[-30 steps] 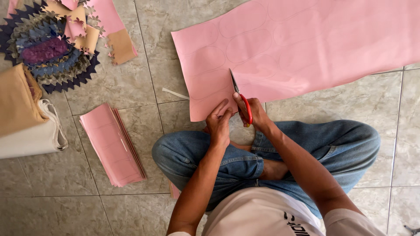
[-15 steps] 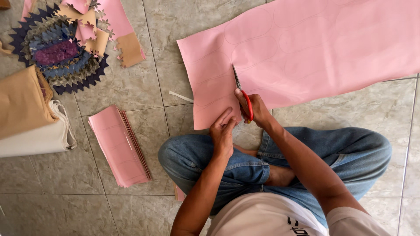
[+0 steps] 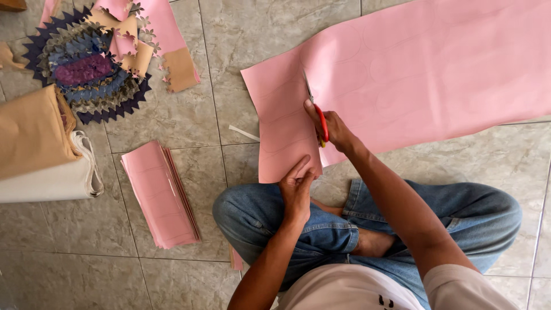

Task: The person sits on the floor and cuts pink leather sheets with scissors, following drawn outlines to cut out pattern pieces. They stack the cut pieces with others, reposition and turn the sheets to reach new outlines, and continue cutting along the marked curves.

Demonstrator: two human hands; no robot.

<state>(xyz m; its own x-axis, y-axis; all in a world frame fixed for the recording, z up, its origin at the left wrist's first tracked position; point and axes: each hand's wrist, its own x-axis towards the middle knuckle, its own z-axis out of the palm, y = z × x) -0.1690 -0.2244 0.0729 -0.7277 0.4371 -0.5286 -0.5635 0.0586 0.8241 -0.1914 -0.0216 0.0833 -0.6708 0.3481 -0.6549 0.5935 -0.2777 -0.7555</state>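
Person sitting cross-legged on a grey tiled floor (image 3: 172,123), jeans, light shirt, cam looking straight down. Big pink sheet (image 3: 413,74) is spread flat on the floor in front of the knees, running off toward the top right corner, w/ faint oval outlines drawn on it.

Right hand (image 3: 333,129) is closed around the red handles of a pair of scissors (image 3: 315,112), arm stretched fwd from the shoulder, forearm angled up-left, wrist pretty straight. Blades point away from the body and sit in a slit in the sheet, not far from its left edge. Can't tell how far the blades are parted.

Left hand (image 3: 297,189) has the elbow tucked in, forearm coming up over the left knee, fingers curled and pinching the near edge of the narrow strip left of the cut, thumb on top. So both hands are full: one on scissors, other gripping paper.

Other stuff on the floor: a stack of pink cut pieces (image 3: 160,195) left of the knee, a folded tan and white fabric bundle (image 3: 40,149) at the left edge, and a pile of zigzag-edged rosettes (image 3: 86,72) in navy, purple and tan near the top left corner, w/ pink and tan scraps (image 3: 166,40) beside it. Small white sliver (image 3: 244,133) lies just left of the sheet.
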